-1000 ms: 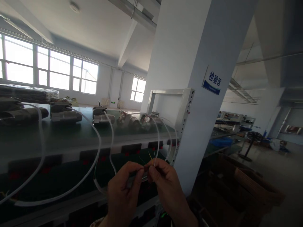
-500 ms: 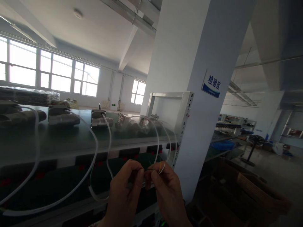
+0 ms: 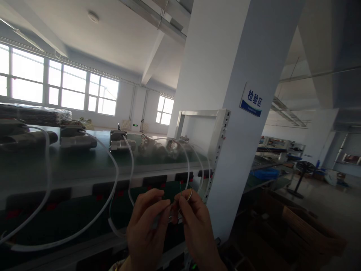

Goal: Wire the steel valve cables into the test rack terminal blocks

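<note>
- Right hand [image 3: 197,222], just in front of the pillar's [image 3: 217,67] lower left side: thumb and forefinger pinched on the thin wires [image 3: 190,194], a yellow and white loop curling over the knuckle, a green strand poking up!
- Left hand [image 3: 146,222], farther left of the pillar, fingers curled, tips nearly meeting the right hand's; whether they grip a strand, I cannot tell.
- Beyond them, left of the pillar, white cables [image 3: 117,173] droop in big arcs over the edge of the green surface [image 3: 84,160].
- Up top, a row of grey metal units [image 3: 79,141] stretches away left of the pillar.
- Hard against the pillar's left, a pale metal frame [image 3: 201,113]; on its face, a blue-and-white sign [image 3: 252,99].
- Right of the pillar, well back, a black fan [image 3: 304,167]!
</note>
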Available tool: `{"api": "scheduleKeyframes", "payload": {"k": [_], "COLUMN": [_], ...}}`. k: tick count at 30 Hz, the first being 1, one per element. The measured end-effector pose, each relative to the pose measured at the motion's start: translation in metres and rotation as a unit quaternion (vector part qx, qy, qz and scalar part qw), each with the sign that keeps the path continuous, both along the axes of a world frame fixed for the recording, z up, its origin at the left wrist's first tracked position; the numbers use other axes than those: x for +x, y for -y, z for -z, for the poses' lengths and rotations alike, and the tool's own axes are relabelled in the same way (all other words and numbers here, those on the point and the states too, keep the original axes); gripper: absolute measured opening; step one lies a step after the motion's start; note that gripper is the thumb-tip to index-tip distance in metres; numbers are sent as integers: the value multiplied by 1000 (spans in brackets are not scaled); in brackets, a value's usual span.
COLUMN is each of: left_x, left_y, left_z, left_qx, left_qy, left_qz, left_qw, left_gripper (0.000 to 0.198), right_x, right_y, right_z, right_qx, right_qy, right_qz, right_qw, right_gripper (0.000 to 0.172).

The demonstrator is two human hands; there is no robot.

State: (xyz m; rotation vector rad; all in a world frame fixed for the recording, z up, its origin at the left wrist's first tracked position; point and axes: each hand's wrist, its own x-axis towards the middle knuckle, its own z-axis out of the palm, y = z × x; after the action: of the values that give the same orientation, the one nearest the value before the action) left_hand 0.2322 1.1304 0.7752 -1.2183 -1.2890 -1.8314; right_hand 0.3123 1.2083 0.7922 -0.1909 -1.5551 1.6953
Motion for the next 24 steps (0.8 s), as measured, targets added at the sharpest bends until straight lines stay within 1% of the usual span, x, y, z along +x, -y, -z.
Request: {"api": "scheduleKeyframes", "payload": {"k": [2, 4, 6, 9, 12, 14, 15, 18, 20, 22, 23, 24], "left_x": [-5, -8, -10, -8, -4, -3, -3, -7, -9, -9, -8, -6], "left_y": [2, 4, 6, 7, 7, 7, 8, 12, 15, 17, 16, 14], "left_z": [-3, -8, -13, -14, -11, -11, -12, -16, -19, -19, -18, -15], "left_qx": [-24, -48, -70, -90, -138, -177, -195, -244, -265, -256, -239, -215], "left_qy": [-63, -67, -54, -37, 57, 132, 157, 179, 182, 191, 203, 224], "left_qz": [-17, 8, 47, 95, 142, 175, 188, 198, 191, 189, 198, 220], "left_qw": [998, 997, 995, 991, 978, 960, 950, 932, 927, 928, 929, 925], "left_gripper": [29, 24, 18, 12, 8, 12, 15, 20, 21, 21, 21, 20], "right_x": [2, 6, 9, 11, 9, 8, 7, 7, 8, 7, 6, 5], "right_y": [-1, -2, -4, -8, -12, -12, -13, -13, -12, -12, -11, -10], "right_z": [1, -1, -3, -3, 0, 3, 3, 2, 0, -1, -1, -1], "right_qx": [62, 121, 155, 142, 116, 124, 139, 219, 278, 314, 321, 318], "right_qy": [35, 66, 90, 83, 53, 59, 69, 104, 112, 105, 101, 97], "right_qz": [-3, -12, -24, -36, -41, -17, 8, 98, 126, 129, 128, 131], "right_qw": [997, 990, 984, 986, 991, 990, 988, 965, 946, 935, 933, 934], "right_gripper": [26, 27, 29, 27, 23, 23, 23, 20, 15, 14, 15, 16]}}
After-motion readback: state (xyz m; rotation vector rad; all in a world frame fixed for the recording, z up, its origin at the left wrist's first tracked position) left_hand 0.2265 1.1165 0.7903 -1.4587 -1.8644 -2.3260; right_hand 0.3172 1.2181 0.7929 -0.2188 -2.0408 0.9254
